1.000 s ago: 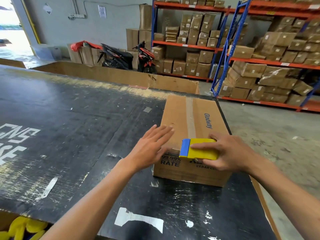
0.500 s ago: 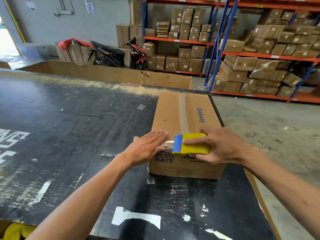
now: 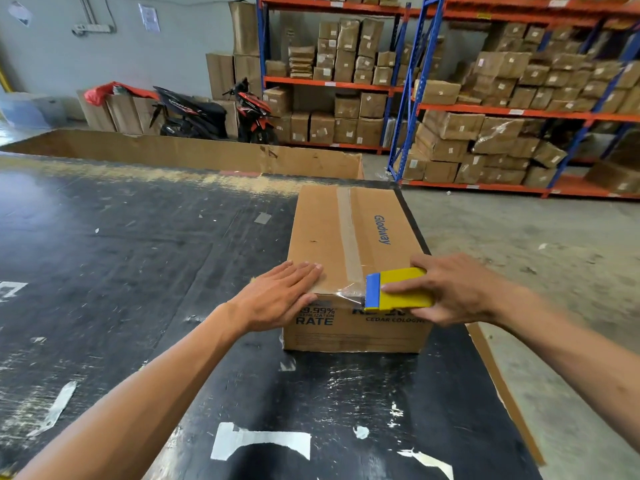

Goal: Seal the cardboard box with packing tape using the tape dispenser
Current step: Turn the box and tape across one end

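Note:
A long cardboard box [image 3: 318, 233] lies on the black table [image 3: 138, 254], near its right edge. Clear packing tape [image 3: 348, 233] runs along the box's top seam. My right hand [image 3: 460, 289] grips a yellow tape dispenser with a blue blade end [image 3: 398, 289] at the box's near top edge, right of the seam. A short stretch of clear tape spans from the blade to the box's near edge. My left hand [image 3: 280, 296] lies flat, fingers together, on the box's near left corner.
The table's right edge [image 3: 485, 358] drops to a concrete floor just past the box. A low cardboard wall [image 3: 207, 152] borders the table's far side. Two motorbikes [image 3: 207, 112] and racks of boxes [image 3: 485, 98] stand beyond. Tape scraps dot the table.
My left hand has come down from hovering and settled flat on the box's near left corner. The dispenser has stayed at the near edge, with tape now stretched from its blade.

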